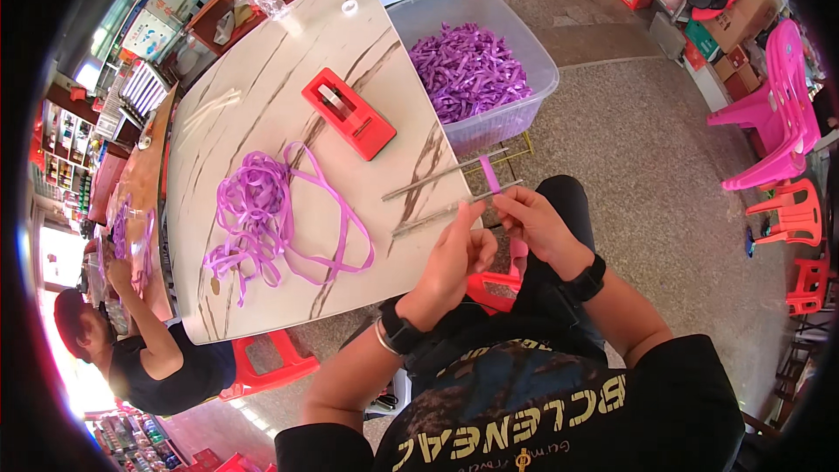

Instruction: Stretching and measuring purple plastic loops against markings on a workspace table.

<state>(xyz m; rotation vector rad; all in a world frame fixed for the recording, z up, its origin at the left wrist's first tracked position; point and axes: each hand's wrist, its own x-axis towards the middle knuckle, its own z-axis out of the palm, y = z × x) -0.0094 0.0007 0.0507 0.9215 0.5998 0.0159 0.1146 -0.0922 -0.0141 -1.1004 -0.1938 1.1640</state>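
Two thin metal rods (433, 180) jut side by side past the table's right edge. A short strip of purple ribbon (489, 175) spans the gap between them near their tips. My right hand (540, 225) pinches the ribbon's lower end beside the nearer rod. Just left of it, my left hand (456, 255) has one digit stretched toward that rod and the others loosely bent and apart, with nothing visible in them. Farther left on the tabletop lies a loose tangle of purple ribbon (253, 197), with long loops trailing toward the right.
A red tape dispenser (350, 115) sits on the marbled white table (262, 87). Beyond the table's right edge stands a clear plastic bin (533, 61) heaped with purple ribbon pieces. Another person (153, 350) works at far left. Pink chairs (778, 114) stand at far right.
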